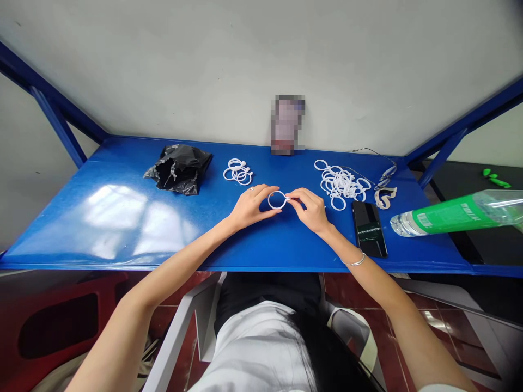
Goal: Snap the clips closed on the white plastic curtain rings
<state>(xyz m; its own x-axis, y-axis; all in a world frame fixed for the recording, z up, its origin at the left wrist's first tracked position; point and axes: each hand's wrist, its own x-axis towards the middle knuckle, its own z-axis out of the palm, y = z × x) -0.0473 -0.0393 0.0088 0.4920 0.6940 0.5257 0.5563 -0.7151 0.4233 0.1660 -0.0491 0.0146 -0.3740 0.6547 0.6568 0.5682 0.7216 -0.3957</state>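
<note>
A white plastic ring [269,201] with a small tab on its right side is held upright over the blue table. The fingers and thumb of my left hand [250,208] curve round it, at its top and bottom edges. My right hand [311,211] pinches the tab between thumb and fingertips. Left of centre, behind my left hand, lies a small cluster of similar white rings [238,172]. A larger heap of white rings [342,183] spreads out beyond my right hand.
On the blue table [229,245] are a crumpled black plastic bag [183,169], a dark phone [369,228], eyeglasses [386,175] and a pale strap-like item [384,198]. A green-labelled bottle [457,212] lies at right. A blurred upright object [287,125] leans against the wall.
</note>
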